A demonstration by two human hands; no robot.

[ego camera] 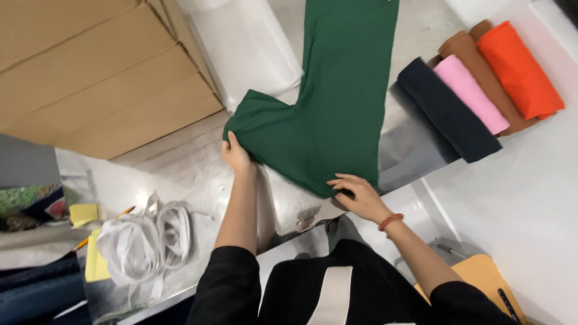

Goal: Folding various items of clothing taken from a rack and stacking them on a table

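A dark green garment (337, 96) lies spread on the shiny metal table (198, 174), its long part running to the far edge and one sleeve sticking out to the left. My left hand (236, 153) pinches the cuff end of that sleeve. My right hand (355, 194) grips the garment's near corner, fingers curled over the fabric edge. A red beaded bracelet (390, 221) sits on my right wrist.
Folded cloths lie side by side at the right: dark navy (448, 111), pink (472, 93), brown (481, 66), orange (521, 69). Large cardboard boxes (90, 72) stand at the left. Coils of white tape (144, 241), yellow notes and a pencil lie near the left front edge.
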